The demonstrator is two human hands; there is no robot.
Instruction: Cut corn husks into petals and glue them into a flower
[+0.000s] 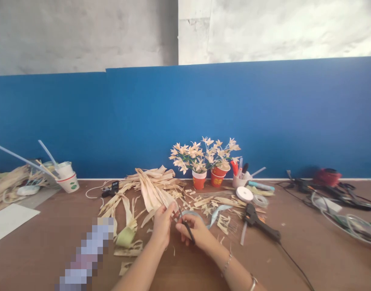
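Between the fingers of my left hand [162,224] is the end of a wide, pale dried corn husk [148,190], which fans out toward the back. My right hand [195,231] is closed around a pair of scissors [187,227] with dark handles. The blades point up and left, right beside the fingertips of my left hand; whether they touch the husk I cannot tell. A heap of more dried husks [127,202] lies behind and left of my hands. Small cut husk pieces [208,208] are scattered beyond my right hand.
Husk flowers stand in red paper cups [199,181] at the back. A black glue gun [260,224] with a cord lies to the right, near a white ribbon roll [244,194]. At left are a white cup [68,184] with sticks and a white sheet [11,222]. Cables [339,210] lie far right.
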